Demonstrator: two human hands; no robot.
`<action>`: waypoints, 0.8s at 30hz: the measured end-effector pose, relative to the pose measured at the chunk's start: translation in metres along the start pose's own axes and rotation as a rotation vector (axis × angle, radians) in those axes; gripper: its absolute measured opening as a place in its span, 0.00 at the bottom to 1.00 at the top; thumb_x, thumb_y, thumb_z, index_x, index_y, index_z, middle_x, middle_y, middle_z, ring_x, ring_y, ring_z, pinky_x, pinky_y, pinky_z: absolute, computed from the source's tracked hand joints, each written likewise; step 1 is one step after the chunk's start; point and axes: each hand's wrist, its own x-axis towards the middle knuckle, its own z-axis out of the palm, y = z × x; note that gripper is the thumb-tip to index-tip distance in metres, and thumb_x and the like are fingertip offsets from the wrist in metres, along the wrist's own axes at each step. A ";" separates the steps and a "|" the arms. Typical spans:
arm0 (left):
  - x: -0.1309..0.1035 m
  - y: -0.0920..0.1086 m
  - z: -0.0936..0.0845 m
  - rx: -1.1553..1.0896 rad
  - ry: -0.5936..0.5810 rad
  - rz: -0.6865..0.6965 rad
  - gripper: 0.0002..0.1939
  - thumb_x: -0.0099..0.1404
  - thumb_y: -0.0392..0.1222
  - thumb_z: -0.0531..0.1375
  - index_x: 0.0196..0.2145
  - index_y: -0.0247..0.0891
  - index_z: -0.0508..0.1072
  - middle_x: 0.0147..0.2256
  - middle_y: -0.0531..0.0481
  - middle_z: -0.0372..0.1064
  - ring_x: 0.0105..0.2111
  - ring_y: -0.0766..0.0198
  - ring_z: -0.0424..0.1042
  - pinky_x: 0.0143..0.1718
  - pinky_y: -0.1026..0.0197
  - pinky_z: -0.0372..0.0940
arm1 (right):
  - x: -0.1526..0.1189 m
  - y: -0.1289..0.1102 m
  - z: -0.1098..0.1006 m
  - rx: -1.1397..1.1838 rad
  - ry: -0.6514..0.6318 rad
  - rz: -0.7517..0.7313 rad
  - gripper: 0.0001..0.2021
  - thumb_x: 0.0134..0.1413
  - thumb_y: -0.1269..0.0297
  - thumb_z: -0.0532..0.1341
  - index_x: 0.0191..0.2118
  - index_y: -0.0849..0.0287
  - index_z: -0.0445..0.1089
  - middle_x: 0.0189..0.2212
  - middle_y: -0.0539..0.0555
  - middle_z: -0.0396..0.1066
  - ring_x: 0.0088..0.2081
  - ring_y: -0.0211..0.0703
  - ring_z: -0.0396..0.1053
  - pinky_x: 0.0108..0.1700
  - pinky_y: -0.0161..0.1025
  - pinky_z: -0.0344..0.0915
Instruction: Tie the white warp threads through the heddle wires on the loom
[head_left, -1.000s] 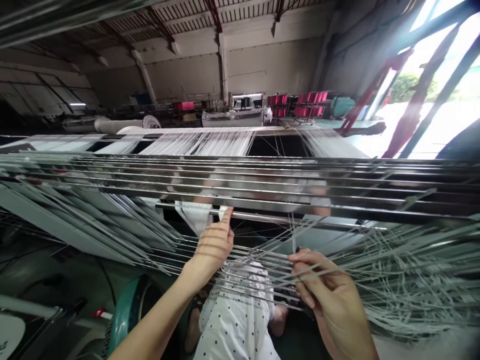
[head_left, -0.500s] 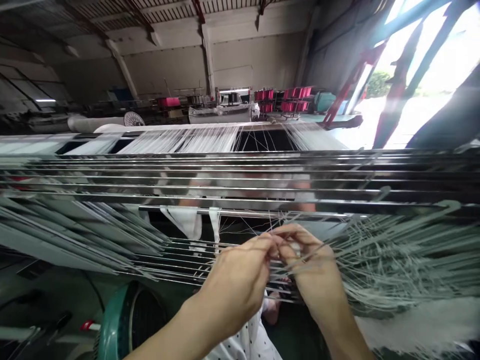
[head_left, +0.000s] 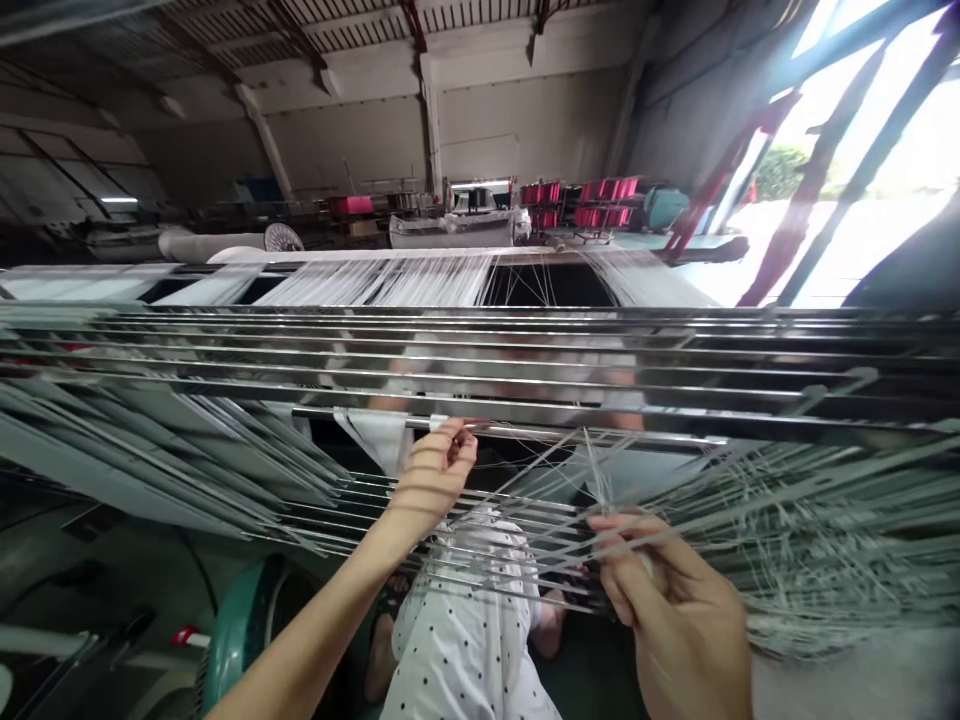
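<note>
My left hand point(head_left: 435, 470) is closed at the metal rod point(head_left: 525, 432), beside a hanging white strip; what its fingertips pinch is too small to make out. Lower and to the right, my right hand point(head_left: 660, 580) is closed with thumb and fingers together on pale threads point(head_left: 598, 475), which run up toward the rod. Thin metal bars point(head_left: 517, 510) cross between the two hands. A white cloth piece point(head_left: 375, 438) hangs from the rod left of my left hand. Loose grey-white strands point(head_left: 817, 530) lie tangled to the right of my right hand.
Long metal bars point(head_left: 480, 362) span the frame above my hands. White warp threads point(head_left: 435, 280) stretch behind them. A green round machine part point(head_left: 236, 630) stands at the lower left. Pink spools point(head_left: 606, 200) are in the background, and a bright opening lies at the right.
The hands, close together before, are now apart. My left hand has moved up and left to the rod; my right hand has moved lower and to the right.
</note>
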 end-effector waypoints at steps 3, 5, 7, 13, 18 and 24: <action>-0.011 0.000 -0.001 0.075 0.072 0.066 0.13 0.62 0.39 0.60 0.45 0.41 0.74 0.45 0.48 0.72 0.40 0.61 0.72 0.44 0.60 0.68 | 0.012 0.007 0.011 -0.087 0.006 -0.060 0.03 0.52 0.62 0.69 0.31 0.53 0.80 0.34 0.54 0.76 0.32 0.42 0.71 0.35 0.37 0.68; -0.011 0.000 -0.005 0.112 0.061 0.062 0.14 0.62 0.40 0.60 0.46 0.40 0.73 0.41 0.48 0.73 0.36 0.62 0.71 0.41 0.60 0.68 | 0.017 0.008 0.021 -0.085 -0.046 -0.061 0.04 0.54 0.62 0.68 0.34 0.52 0.81 0.31 0.54 0.75 0.35 0.45 0.71 0.36 0.38 0.68; -0.006 0.001 -0.007 0.130 0.022 0.040 0.13 0.63 0.42 0.60 0.45 0.39 0.74 0.32 0.50 0.72 0.29 0.64 0.69 0.35 0.61 0.68 | 0.020 0.007 0.031 -0.053 -0.117 -0.049 0.06 0.55 0.62 0.66 0.36 0.51 0.82 0.29 0.54 0.74 0.32 0.43 0.70 0.28 0.35 0.65; -0.003 0.016 -0.003 0.068 -0.096 0.049 0.12 0.66 0.43 0.55 0.38 0.37 0.77 0.24 0.52 0.68 0.21 0.66 0.65 0.24 0.65 0.63 | 0.023 0.006 0.044 0.031 -0.186 0.003 0.07 0.52 0.67 0.67 0.35 0.50 0.82 0.32 0.55 0.76 0.29 0.39 0.69 0.22 0.30 0.58; -0.007 0.010 -0.007 0.028 -0.031 0.045 0.11 0.63 0.43 0.58 0.41 0.38 0.76 0.29 0.52 0.69 0.25 0.67 0.66 0.27 0.67 0.62 | 0.023 0.008 0.047 0.124 -0.199 0.061 0.04 0.50 0.64 0.68 0.33 0.53 0.82 0.29 0.56 0.75 0.21 0.34 0.61 0.16 0.28 0.49; -0.004 0.010 -0.008 -0.020 -0.083 0.059 0.11 0.62 0.42 0.58 0.37 0.36 0.78 0.26 0.52 0.67 0.21 0.69 0.61 0.24 0.67 0.59 | 0.022 0.013 0.049 0.184 -0.179 0.129 0.04 0.49 0.63 0.70 0.33 0.52 0.82 0.27 0.54 0.74 0.18 0.28 0.51 0.16 0.28 0.49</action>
